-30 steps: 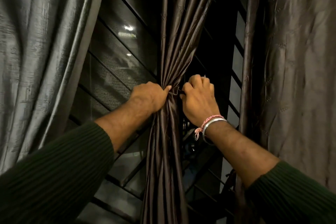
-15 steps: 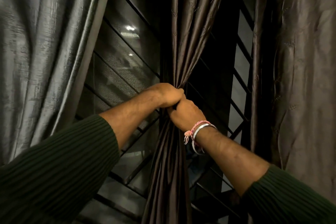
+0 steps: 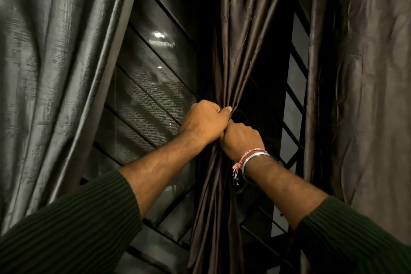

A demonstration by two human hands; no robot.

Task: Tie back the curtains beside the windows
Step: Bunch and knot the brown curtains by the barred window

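Curtain, grey [image 3: 51, 73], hangs loose at left. Left hand [image 3: 205, 121] and right hand [image 3: 241, 139] touch, both clamped around the gathered brown curtain [image 3: 240, 51] at centre. No tie visible. Advice: keep bunch cinched tight, folds even, while securing.

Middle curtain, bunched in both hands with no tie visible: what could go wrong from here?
1. The left hand and right hand both grip the gathered middle curtain; no tie shows, so freeing a hand to fetch one may let the folds spread.
2. The fabric runs taut above the grip; a harder pull may strain its unseen hanging.
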